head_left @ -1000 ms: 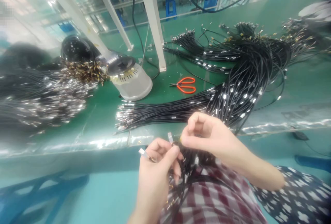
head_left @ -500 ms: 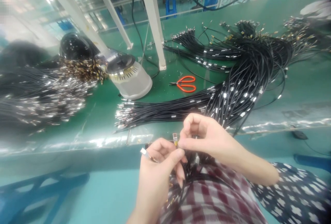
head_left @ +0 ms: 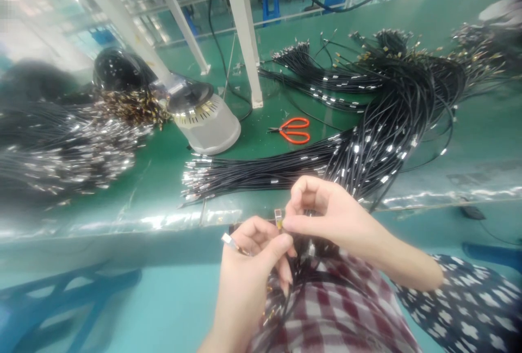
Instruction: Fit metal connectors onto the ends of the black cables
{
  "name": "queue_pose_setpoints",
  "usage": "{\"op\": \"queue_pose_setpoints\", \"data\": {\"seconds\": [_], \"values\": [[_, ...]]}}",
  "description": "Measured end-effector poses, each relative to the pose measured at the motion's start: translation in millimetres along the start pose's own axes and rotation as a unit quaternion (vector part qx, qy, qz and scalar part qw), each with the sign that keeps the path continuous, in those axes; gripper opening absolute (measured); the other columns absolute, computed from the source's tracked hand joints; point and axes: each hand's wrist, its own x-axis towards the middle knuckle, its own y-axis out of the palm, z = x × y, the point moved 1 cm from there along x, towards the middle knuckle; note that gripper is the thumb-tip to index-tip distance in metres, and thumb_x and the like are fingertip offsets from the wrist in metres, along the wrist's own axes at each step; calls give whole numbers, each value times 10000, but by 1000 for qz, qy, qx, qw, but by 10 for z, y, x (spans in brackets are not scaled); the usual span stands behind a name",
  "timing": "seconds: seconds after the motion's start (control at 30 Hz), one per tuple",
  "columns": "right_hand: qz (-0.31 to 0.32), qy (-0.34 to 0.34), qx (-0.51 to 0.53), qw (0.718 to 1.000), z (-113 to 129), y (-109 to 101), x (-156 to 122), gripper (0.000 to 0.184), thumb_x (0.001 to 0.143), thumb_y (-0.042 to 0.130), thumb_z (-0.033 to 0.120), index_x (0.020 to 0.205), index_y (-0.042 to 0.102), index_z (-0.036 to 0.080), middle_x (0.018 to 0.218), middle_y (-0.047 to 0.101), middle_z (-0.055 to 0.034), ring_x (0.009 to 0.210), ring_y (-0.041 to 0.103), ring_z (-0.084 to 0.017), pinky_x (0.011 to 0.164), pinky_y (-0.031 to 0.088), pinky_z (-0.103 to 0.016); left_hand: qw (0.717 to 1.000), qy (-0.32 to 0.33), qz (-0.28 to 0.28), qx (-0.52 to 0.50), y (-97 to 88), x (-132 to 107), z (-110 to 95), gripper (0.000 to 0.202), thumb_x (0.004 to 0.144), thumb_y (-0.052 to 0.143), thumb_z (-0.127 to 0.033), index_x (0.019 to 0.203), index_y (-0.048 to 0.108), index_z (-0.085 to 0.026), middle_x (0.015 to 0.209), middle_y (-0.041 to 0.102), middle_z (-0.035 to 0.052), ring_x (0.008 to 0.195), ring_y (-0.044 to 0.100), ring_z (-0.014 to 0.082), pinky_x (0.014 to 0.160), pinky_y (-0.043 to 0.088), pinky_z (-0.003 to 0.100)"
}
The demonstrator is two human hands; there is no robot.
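Note:
My left hand (head_left: pixel 248 266) is closed around thin black cables that hang down over my lap; one silver-tipped end (head_left: pixel 229 241) sticks out to its left. My right hand (head_left: pixel 326 214) pinches a small metal connector (head_left: pixel 278 217) at a cable end, right above my left thumb. Both hands meet just below the bench's front edge (head_left: pixel 163 225). A bundle of black cables with silver tips (head_left: pixel 253 173) lies on the green bench just beyond them.
Orange-handled scissors (head_left: pixel 293 130) lie mid-bench. A white round device (head_left: pixel 207 122) stands to their left, by white frame posts (head_left: pixel 244 32). Large heaps of black cables (head_left: pixel 399 86) fill the right, and more silver- and gold-tipped cables (head_left: pixel 73 146) the left.
My right hand has slid left and closed onto the connector over my left thumb. The left hand has hardly moved.

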Motion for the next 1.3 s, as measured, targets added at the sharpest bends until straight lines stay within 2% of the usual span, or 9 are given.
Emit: {"op": "queue_pose_setpoints", "data": {"seconds": [0.23, 0.37, 0.47, 0.7, 0.87, 1.03, 1.3], "values": [[-7, -10, -26, 1000, 7, 13, -14, 260, 674, 738, 141, 717, 488, 194, 666, 620, 32, 661, 573, -123, 674, 485, -270, 1000, 5, 9, 9, -5, -21, 30, 203, 736, 732, -184, 667, 542, -164, 546, 666, -4, 330, 512, 73, 323, 397, 158], [-8, -14, -31, 999, 10, 41, -26, 239, 678, 699, 90, 712, 487, 194, 661, 609, 36, 641, 545, -110, 662, 466, -255, 1000, 11, 25, 11, -6, -32, 27, 187, 780, 706, -266, 725, 549, -179, 551, 656, -10, 339, 526, 92, 333, 393, 175], [-7, -18, -35, 999, 20, 50, -37, 233, 687, 675, 70, 707, 481, 196, 659, 608, 39, 645, 540, -107, 665, 457, -249, 999, 20, 32, 14, -10, -29, 13, 212, 842, 638, -319, 706, 566, -173, 544, 641, -5, 335, 521, 90, 334, 373, 173], [-6, -20, -37, 999, 29, 43, -46, 239, 691, 680, 69, 709, 479, 197, 658, 609, 40, 654, 551, -116, 673, 461, -258, 999, 10, 35, 2, -10, -42, 0, 302, 877, 575, -347, 655, 588, -144, 586, 646, 29, 342, 517, 83, 338, 353, 176], [-7, -19, -34, 999, 27, 45, -59, 245, 690, 705, 80, 709, 487, 191, 674, 623, 27, 667, 563, -120, 680, 467, -259, 999, -12, 32, 0, -25, -21, 13, 213, 751, 735, -290, 764, 549, -188, 542, 646, -15, 320, 501, 76, 329, 346, 153], [3, -29, -38, 999, 22, 22, -63, 240, 708, 741, 165, 721, 503, 191, 698, 633, 17, 678, 585, -128, 673, 486, -266, 999, -26, 25, 1, -50, 10, 12, 257, 680, 785, -249, 671, 541, -170, 520, 640, -13, 317, 509, 75, 314, 351, 146], [-32, -28, -31, 999, 45, 27, -67, 242, 700, 718, 97, 713, 496, 195, 666, 671, 31, 648, 635, -124, 647, 504, -249, 999, -37, 8, -38, -38, 17, 5, 289, 624, 826, -263, 627, 558, -153, 514, 655, 5, 316, 508, 70, 318, 350, 136]]}}
